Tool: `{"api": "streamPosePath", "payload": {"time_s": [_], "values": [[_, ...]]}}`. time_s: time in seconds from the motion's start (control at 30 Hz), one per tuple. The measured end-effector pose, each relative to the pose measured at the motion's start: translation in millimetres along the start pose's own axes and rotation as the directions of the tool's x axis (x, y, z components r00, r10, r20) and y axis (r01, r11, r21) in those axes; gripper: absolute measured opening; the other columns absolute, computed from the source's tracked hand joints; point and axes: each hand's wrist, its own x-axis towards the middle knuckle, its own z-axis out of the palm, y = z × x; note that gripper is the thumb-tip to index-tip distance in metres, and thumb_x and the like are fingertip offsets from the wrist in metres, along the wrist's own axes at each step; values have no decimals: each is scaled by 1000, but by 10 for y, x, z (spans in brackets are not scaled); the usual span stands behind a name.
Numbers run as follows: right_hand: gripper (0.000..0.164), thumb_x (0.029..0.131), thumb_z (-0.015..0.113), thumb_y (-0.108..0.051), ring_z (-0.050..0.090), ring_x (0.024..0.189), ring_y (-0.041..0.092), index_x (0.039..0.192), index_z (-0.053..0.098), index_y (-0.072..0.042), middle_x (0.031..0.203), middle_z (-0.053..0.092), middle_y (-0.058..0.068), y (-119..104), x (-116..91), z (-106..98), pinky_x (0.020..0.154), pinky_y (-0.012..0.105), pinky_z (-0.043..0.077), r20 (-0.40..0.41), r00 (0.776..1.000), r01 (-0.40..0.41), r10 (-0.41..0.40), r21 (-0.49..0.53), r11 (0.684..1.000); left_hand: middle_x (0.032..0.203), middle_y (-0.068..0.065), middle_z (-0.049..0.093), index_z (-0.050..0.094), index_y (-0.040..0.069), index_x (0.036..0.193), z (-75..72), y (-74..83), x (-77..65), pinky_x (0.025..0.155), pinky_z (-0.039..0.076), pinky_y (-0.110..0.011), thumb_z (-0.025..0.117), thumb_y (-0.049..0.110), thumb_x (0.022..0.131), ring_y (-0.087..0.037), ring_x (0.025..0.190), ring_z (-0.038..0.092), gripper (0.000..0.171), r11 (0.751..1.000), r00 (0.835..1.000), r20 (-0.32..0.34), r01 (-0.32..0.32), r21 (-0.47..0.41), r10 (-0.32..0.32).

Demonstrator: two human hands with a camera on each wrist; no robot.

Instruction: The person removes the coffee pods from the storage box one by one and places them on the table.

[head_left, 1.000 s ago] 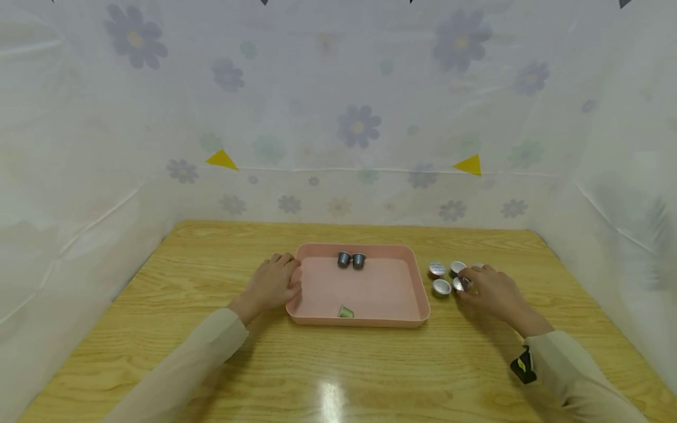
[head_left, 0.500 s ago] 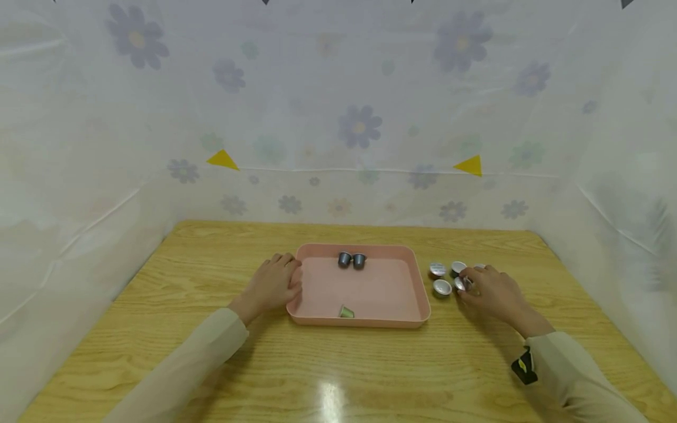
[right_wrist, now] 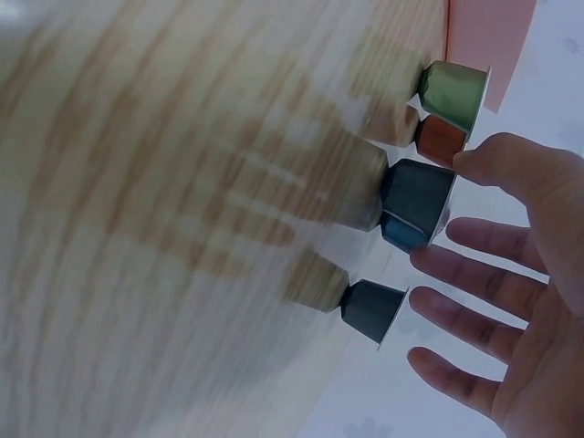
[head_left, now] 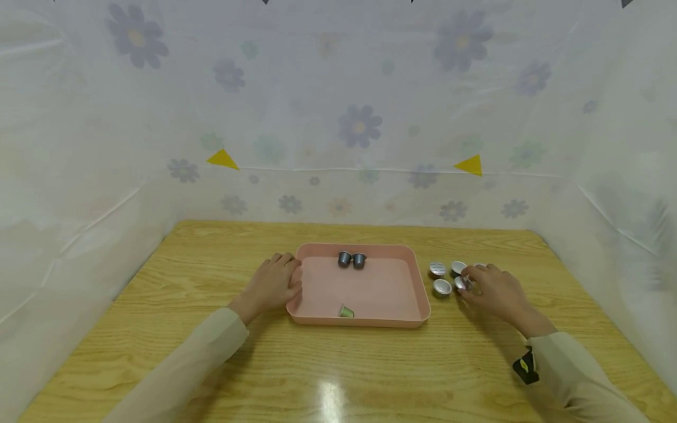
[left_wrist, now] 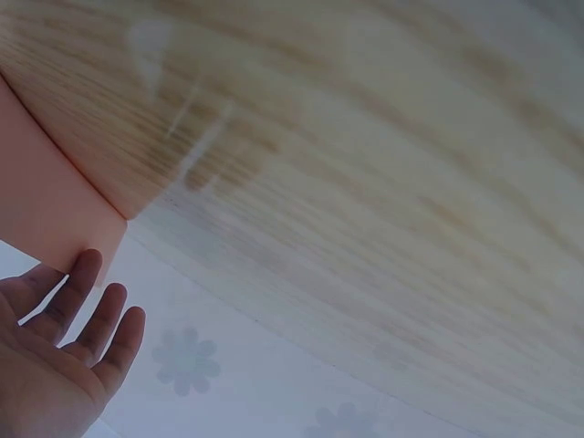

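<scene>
My left hand [head_left: 271,283] holds the left wall of a pink tray [head_left: 381,288]; in the left wrist view one fingertip lies on its outer wall and another goes behind the rim. Right of the tray, my right hand [head_left: 497,294] is over a cluster of coffee capsules. It pinches a dark capsule [right_wrist: 415,196] at its foil rim, thumb on one side and fingers on the other. The capsule stands foil side up on the table. Close around it are a green capsule [right_wrist: 453,94], an orange capsule [right_wrist: 441,139], a blue capsule [right_wrist: 401,233] and another dark capsule [right_wrist: 372,310].
Two dark grey capsules [head_left: 345,259] lie side by side at the tray's far wall. A green capsule [head_left: 347,312] lies on its side by the near wall. The wooden table [head_left: 254,376] ends at a flowered white curtain [head_left: 296,117] behind and at both sides.
Both hands stay almost in place. My right hand shifts very slightly among the capsules, and the tray and its contents keep their positions.
</scene>
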Motion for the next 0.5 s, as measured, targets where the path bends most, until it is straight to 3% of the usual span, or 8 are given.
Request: {"api": "streamPosePath", "payload": {"time_s": [0.5], "values": [[33, 79, 66, -26, 58, 80, 26, 106, 63, -7, 94, 66, 9, -85, 82, -55, 54, 34, 44, -50, 998, 44, -44, -5, 999, 118, -9, 54, 56, 5, 120, 7, -9, 7, 88, 46, -46, 55, 32, 86, -30, 110, 50, 44, 1000, 1000, 8, -2, 9, 2]]}}
